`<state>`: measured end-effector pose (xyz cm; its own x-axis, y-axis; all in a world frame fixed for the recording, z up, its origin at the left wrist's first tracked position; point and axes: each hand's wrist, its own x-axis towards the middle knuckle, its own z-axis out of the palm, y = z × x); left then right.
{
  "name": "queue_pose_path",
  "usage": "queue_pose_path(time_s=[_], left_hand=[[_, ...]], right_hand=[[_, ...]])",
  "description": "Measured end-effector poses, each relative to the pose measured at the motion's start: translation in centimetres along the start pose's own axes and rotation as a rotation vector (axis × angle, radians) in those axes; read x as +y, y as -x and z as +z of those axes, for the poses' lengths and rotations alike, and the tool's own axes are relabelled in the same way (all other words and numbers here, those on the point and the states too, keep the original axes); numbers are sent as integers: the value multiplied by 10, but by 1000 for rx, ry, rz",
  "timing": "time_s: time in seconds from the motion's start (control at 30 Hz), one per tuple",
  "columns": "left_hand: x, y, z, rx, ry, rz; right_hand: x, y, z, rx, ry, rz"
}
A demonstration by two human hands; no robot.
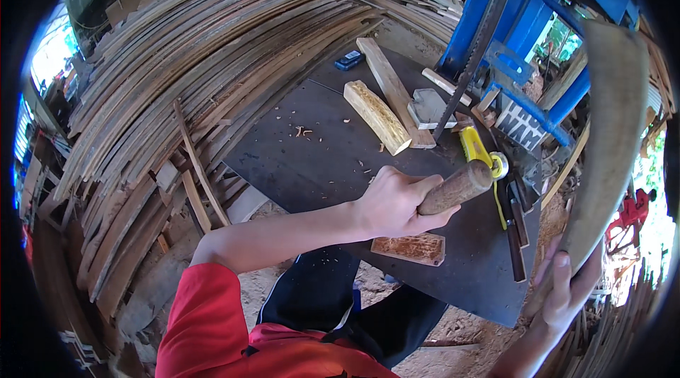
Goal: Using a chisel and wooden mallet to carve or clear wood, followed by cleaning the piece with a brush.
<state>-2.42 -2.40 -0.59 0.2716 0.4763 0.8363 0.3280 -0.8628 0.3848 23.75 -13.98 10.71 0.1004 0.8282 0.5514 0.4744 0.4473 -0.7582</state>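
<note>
My left hand [397, 201] is wrapped round a short, thick wooden cylinder [459, 187], held over the dark table with its round end toward the right. At the right, my right hand [565, 286] grips the lower end of a long, curved wooden piece [615, 130], which rises upright and broad toward the top of the view. Just below my left hand lies a flat reddish-brown block [409, 248] with a rough top. Past that hand, a pale carved wood block [377, 116] rests beside a longer board [397, 88].
A blue band saw [524, 17] stands over the table, its toothed blade [476, 45] running down to the dark tabletop [297, 158]. Nearby are a yellow tool [473, 146], several dark-handled tools [516, 250] and a small blue box [348, 60]. Long planks [191, 52] are stacked at left.
</note>
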Motion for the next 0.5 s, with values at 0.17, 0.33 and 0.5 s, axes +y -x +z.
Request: queue_pose_path(time_s=[0.17,0.33,0.5], left_hand=[[-3,2,8,-23,-45,22],[-7,14,7,43,-40,140],[-2,15,4,33,-41,165]], right_hand=[[-35,-19,-34,-446,612,-357],[-49,9,-15,-369,613,-148],[-50,26,-32,-234,557,-156]])
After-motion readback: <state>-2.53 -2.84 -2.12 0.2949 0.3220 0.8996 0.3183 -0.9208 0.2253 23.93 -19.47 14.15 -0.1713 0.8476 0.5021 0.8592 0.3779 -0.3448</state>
